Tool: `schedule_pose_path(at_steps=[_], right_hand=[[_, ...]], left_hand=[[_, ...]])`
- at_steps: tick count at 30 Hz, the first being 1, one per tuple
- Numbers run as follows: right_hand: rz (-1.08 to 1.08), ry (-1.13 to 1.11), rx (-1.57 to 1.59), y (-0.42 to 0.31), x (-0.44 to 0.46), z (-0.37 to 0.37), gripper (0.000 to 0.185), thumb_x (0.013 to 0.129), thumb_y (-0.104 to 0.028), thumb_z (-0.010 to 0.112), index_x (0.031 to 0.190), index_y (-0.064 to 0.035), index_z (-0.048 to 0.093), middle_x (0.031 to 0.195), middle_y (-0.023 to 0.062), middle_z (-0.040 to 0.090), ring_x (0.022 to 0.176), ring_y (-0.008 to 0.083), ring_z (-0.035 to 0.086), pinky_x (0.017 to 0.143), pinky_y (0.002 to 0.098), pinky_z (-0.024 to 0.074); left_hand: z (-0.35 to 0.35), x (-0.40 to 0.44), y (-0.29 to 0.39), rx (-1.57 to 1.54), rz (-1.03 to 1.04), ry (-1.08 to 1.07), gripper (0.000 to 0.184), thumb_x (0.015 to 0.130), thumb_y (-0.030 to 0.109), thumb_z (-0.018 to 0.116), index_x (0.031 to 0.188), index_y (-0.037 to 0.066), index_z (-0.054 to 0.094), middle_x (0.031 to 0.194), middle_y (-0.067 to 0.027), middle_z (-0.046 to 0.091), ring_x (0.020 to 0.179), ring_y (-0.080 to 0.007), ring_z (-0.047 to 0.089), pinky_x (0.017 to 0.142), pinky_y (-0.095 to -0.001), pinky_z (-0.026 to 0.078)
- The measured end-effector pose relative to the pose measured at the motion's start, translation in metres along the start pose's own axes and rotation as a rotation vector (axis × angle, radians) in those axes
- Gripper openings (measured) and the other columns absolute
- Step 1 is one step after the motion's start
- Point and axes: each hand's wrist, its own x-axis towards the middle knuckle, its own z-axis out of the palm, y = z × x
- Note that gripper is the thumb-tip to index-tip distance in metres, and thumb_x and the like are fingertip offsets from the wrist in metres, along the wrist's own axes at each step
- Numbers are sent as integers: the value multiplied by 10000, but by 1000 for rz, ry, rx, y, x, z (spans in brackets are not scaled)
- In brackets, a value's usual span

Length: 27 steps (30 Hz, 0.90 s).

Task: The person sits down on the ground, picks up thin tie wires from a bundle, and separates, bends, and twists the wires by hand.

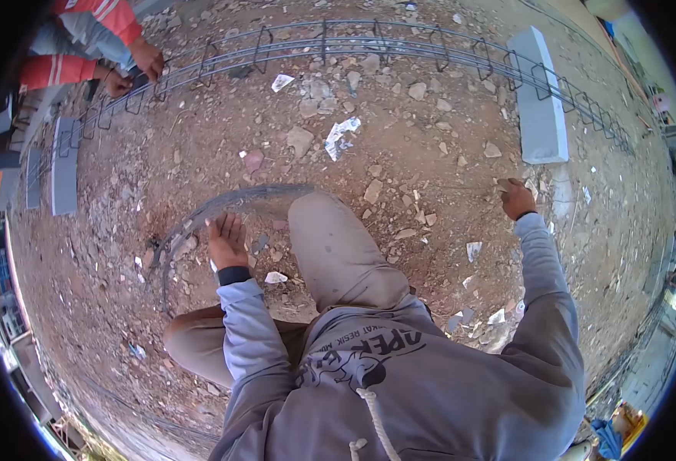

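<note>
Left hand (228, 243): palm up, fingers open. Thin dark wire (265, 192) just beyond, bent in curve on stony dirt (407, 165). Right hand (518, 200): fingers curled, can't tell if gripping. Far right: smooth gray block (541, 127) under long steel cage (324, 40).

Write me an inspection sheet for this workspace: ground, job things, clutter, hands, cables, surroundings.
Surface: bare, uneven, stony ground.
Job's things: a dark wire bundle lies curved on the ground; a long metal cage lies across gray blocks.
Clutter: paper scraps and loose stones all around.
Hands: left hand open next to the wire bundle, contact unclear; right hand has curled fingers near the right-hand block, and whether they hold anything is too small to tell.
Cables: nothing seen that is clearly a power cable.
Surroundings: a co-worker's hands are at the metal cage, upper left; items along the edges are blurred.
</note>
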Motion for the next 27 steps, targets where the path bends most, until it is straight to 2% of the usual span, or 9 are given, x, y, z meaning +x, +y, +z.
schedule_pose_path(at_steps=[1, 2, 5, 9, 13, 17, 20, 24, 27], right_hand=[[-13, 98, -20, -11, 5, 18, 340, 805, -148, 528, 1143, -144, 566, 1130, 174, 571, 954, 373, 584, 824, 448, 477], [112, 117, 96, -44, 9, 23, 316, 820, -161, 522, 1129, -122, 573, 1128, 167, 583, 973, 362, 580, 853, 425, 464], [32, -5, 322, -100, 40, 75, 286, 826, -175, 526, 1090, -94, 596, 1083, 173, 608, 979, 346, 583, 864, 404, 454], [-326, -67, 501, -229, 81, 69, 234, 823, -200, 508, 964, -63, 634, 967, 188, 632, 910, 355, 599, 806, 425, 474], [-561, -211, 320, -356, 129, 31, 255, 799, -217, 519, 968, -77, 648, 938, 193, 634, 881, 364, 601, 789, 432, 473], [-717, -235, 258, -456, 166, 86, 232, 768, -217, 541, 920, -85, 657, 905, 201, 633, 869, 364, 603, 769, 457, 474], [-772, -382, 210, -518, 147, 134, 214, 766, -215, 542, 886, -82, 659, 913, 198, 634, 873, 368, 604, 781, 458, 476], [-831, -385, 78, -562, 84, 150, 243, 789, -198, 514, 955, -67, 634, 898, 201, 642, 875, 350, 622, 781, 472, 479], [-758, -255, 38, -577, 74, 165, 277, 819, -179, 468, 1013, -37, 605, 901, 184, 654, 878, 315, 636, 760, 467, 488]], left_hand=[[2, -5, -2, 48, 4, 14, 493, 918, 456, 444, 1154, 34, 539, 1071, -96, 602, 959, -219, 570, 875, -363, 446], [0, -11, -4, 103, 0, 22, 472, 922, 438, 446, 1143, 33, 544, 1051, -96, 612, 942, -220, 581, 860, -355, 456], [-9, -11, -10, 112, -3, 25, 408, 927, 385, 453, 1113, 38, 559, 997, -84, 633, 888, -205, 606, 807, -341, 479], [3, 0, 2, 86, 10, 10, 359, 926, 339, 470, 1089, 35, 568, 968, -82, 642, 854, -188, 617, 746, -315, 496], [-17, 28, 11, 72, 69, 55, 352, 929, 318, 471, 1103, 25, 559, 1016, -100, 625, 877, -195, 611, 751, -320, 498], [-56, 87, -17, -75, 47, 86, 339, 933, 310, 458, 1106, 32, 548, 1015, -93, 622, 871, -191, 608, 748, -327, 501], [-116, 72, -57, -174, -2, 239, 317, 937, 290, 439, 1116, 47, 537, 1014, -82, 623, 845, -188, 607, 749, -330, 500], [-174, 45, -85, -305, -120, 513, 264, 934, 269, 438, 1075, 75, 549, 954, -52, 634, 784, -162, 612, 693, -292, 501], [-173, 31, -85, -155, -89, 439, 286, 920, 276, 459, 1107, 80, 550, 992, -38, 630, 826, -149, 599, 687, -285, 489]])
